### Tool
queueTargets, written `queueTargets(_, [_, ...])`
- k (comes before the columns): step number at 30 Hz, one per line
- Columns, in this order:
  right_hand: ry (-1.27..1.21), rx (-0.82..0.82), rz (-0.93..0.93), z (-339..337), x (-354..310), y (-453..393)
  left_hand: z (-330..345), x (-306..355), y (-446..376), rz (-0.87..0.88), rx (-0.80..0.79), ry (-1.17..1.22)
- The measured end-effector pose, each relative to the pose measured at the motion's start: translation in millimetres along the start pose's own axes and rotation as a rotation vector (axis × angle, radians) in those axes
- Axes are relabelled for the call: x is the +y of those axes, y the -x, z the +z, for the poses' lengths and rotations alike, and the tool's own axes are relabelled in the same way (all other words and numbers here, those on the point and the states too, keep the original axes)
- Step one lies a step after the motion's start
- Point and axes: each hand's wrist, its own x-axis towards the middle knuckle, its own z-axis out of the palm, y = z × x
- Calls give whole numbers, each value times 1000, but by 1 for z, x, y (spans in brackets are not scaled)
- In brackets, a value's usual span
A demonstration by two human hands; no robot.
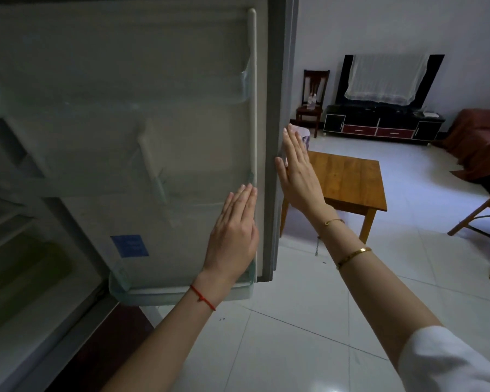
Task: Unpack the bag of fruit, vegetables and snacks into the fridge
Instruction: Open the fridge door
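While the fridge door [142,131] stands swung open, its inner face turned toward the camera, both bare hands are raised flat at its free edge. That door is tall, its long axis running up and down, and its free edge [275,154] rises vertically between the two hands. The left hand [232,236] lies on the inner side of the door, fingers straight, pressed together and pointing up, holding nothing; whether the palm touches the liner cannot be told. A red string [203,297] circles its wrist. Just below this hand runs the clear bottom door shelf [142,294], and further to its left is a blue sticker [130,245]. Farther left, the fridge [20,222] interior is dim, with pale shelves and a greenish drawer. The right hand [299,172] is on the outer side of the door edge, also flat and empty, fingers together and pointing up, thumb beside the grey edge. Two gold bracelets [352,257] sit on that forearm, above a white sleeve [453,360]. Beyond the right hand stands a wooden table [351,176] on white tiles.
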Motion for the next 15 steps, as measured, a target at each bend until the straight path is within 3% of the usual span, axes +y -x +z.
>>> queueTargets(15, [-250,-133,-205,52,84,-99,60,9,-78,-292,64,-159])
